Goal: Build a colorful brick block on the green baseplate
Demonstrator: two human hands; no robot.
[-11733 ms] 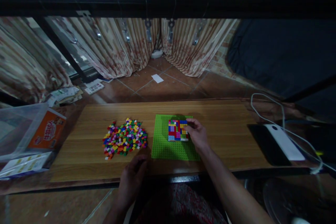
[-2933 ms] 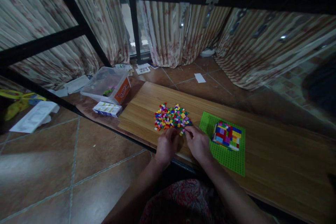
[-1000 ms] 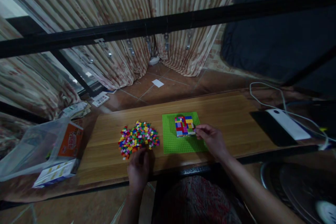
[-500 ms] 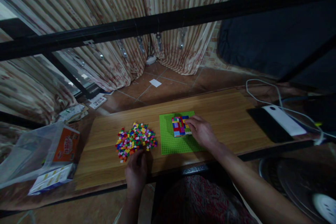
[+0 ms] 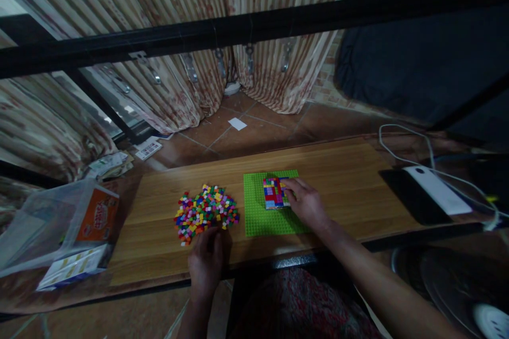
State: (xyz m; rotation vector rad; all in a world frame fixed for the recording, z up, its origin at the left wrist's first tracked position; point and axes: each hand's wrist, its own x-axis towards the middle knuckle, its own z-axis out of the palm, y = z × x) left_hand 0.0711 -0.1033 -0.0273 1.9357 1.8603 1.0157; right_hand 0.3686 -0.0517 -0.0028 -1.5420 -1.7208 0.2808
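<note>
A flat block of colourful toy building bricks (image 5: 273, 194) stands on a green studded baseplate (image 5: 256, 222). My right hand (image 5: 306, 202) reaches over its right side, fingertips pinched together against the top bricks. Whatever lies between those fingertips is hidden. To the left, many small loose bricks (image 5: 207, 209) are spread in a pile on the wooden board. At the near edge of this pile rests my left hand (image 5: 205, 257), its fingers curled and closed; I cannot see what they hold, if anything.
The wooden board (image 5: 342, 169) lies under the bricks. A black pad and a white device (image 5: 435, 189) with a cable lie at the right. On the left are a clear plastic bin (image 5: 43, 222) and a white box (image 5: 73, 267). A dark metal bar (image 5: 191, 37) crosses behind.
The view has shifted slightly. My right hand stays at the brick block, its fingers moved only a little. My left hand remains by the pile.
</note>
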